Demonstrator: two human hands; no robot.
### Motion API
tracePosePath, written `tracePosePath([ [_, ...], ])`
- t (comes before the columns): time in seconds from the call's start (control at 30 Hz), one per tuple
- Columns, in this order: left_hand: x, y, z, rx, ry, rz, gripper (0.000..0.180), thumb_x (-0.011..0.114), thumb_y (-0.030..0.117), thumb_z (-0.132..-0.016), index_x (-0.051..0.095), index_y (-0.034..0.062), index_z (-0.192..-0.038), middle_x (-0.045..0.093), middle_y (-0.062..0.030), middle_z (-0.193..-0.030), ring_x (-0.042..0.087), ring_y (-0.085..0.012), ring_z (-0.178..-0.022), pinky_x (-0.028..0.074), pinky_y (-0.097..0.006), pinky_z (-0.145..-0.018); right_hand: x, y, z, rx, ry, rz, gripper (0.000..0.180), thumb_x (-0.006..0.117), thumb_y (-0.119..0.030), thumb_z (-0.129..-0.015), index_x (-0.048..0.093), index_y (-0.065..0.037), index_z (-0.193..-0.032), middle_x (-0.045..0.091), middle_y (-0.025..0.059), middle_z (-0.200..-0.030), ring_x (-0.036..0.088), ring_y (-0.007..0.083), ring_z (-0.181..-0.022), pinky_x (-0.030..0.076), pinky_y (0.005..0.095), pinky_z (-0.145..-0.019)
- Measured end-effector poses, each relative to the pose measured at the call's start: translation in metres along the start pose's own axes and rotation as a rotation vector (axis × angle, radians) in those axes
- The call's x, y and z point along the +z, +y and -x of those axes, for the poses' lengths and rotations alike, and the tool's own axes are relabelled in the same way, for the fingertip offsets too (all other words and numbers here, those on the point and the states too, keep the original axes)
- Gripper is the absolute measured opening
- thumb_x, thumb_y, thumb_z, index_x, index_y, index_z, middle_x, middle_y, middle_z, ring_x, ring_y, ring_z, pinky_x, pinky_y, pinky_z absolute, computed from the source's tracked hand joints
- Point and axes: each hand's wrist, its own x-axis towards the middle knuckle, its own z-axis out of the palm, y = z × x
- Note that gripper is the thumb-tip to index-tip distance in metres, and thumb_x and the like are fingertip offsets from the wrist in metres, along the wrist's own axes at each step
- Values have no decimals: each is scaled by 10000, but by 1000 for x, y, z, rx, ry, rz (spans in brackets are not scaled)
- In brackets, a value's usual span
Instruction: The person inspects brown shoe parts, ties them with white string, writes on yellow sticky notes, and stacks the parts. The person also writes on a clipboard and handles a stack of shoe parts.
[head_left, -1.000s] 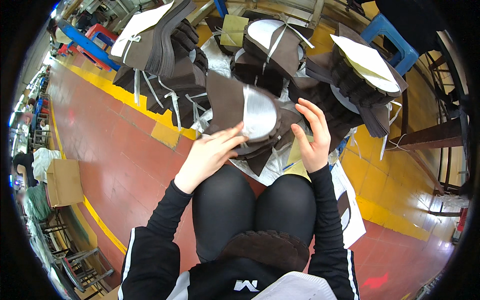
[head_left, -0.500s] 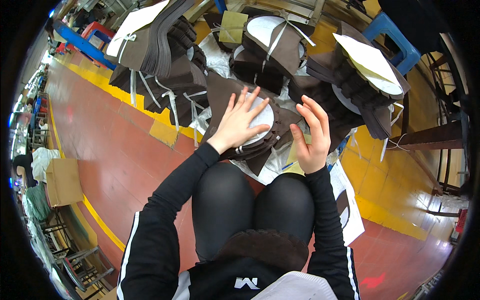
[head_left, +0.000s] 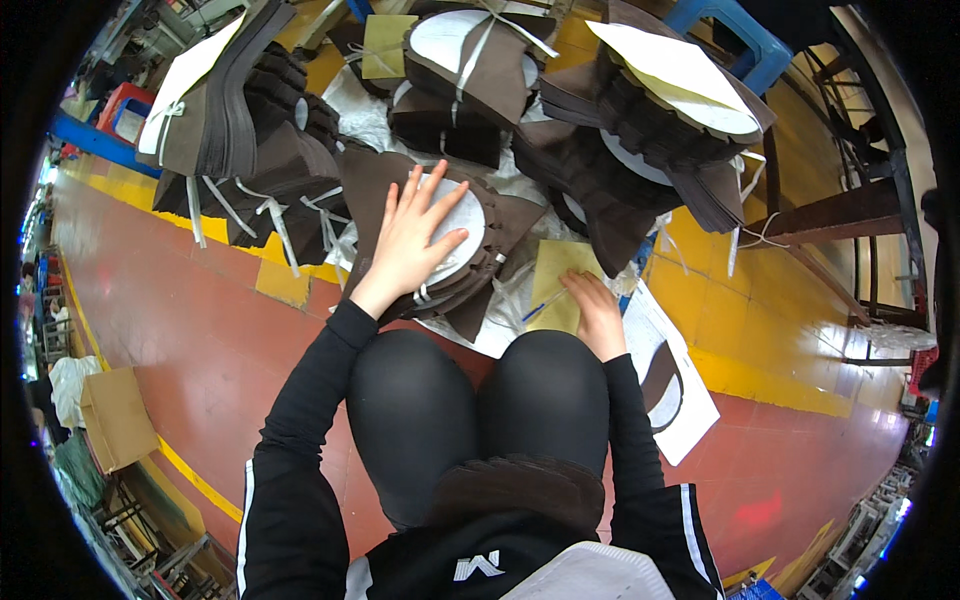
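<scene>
My left hand [head_left: 412,245] lies with fingers spread on a bundle of dark brown cut pieces [head_left: 370,185], over the round white patch [head_left: 468,225] on its top. White ties hold the bundle together. To its right, a yellow card [head_left: 555,262] lies by my knees with a pen [head_left: 540,307], blue at one end, on it. My right hand [head_left: 595,310] is down on the card, its fingers drawn together at the pen's upper end. The fingertips are partly hidden. Across my lap rests a stack of dark brown scalloped-edge pieces [head_left: 520,490].
More tied brown bundles stand ahead: one at the left [head_left: 225,110], one in the middle [head_left: 505,75] and one at the right [head_left: 660,100]. A white sheet [head_left: 690,400] bearing a brown shape lies right of my knee. Beyond are a blue stool [head_left: 745,45] and a cardboard box [head_left: 115,415].
My right hand has come down from the air beside the bundle onto the yellow card, at the pen. My left hand stays spread on the bundle. The whole view has shifted.
</scene>
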Motion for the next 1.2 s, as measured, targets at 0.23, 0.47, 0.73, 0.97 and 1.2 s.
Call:
tracePosePath([
  [0.23,-1,2,-2,4,-15,56,583,565,401,-882,462,210,-1423,220,-82,-1585,120,-344,-1472,44,-529,-1166,30,24,16,-103,-135,225,308,654,-105,-771,626,-121,-1077,587,97,-1048,544,304,-1118,413,438,-993],
  [0.47,-17,-1,18,-31,70,734,573,549,172,-915,386,94,-1458,218,-116,-1584,130,-269,-1481,111,-408,-1181,27,24,36,340,63,-26,204,639,-139,-840,597,-11,-993,568,164,-951,584,353,-948,473,413,-827],
  [0.73,-45,0,60,-249,3,787,427,612,164,-915,544,68,-1325,446,-122,-1452,391,-241,-1364,286,-364,-1117,25,19,55,571,-41,-91,153,653,-174,-804,639,-39,-872,629,156,-914,619,371,-823,490,430,-713],
  [0.97,-73,20,58,-266,66,863,354,589,129,-938,569,37,-1280,577,-89,-1316,506,-204,-1255,360,-342,-1066,-3,2,18,800,45,-146,237,671,-236,-828,678,0,-856,659,148,-738,640,226,-644,480,335,-578],
  [1.2,-73,33,56,-228,-72,852,335,550,54,-943,563,6,-1274,588,-91,-1288,517,-185,-1232,378,-327,-1061,17,12,29,574,-204,43,259,684,-229,-777,643,-24,-930,690,188,-894,675,355,-838,523,411,-727],
])
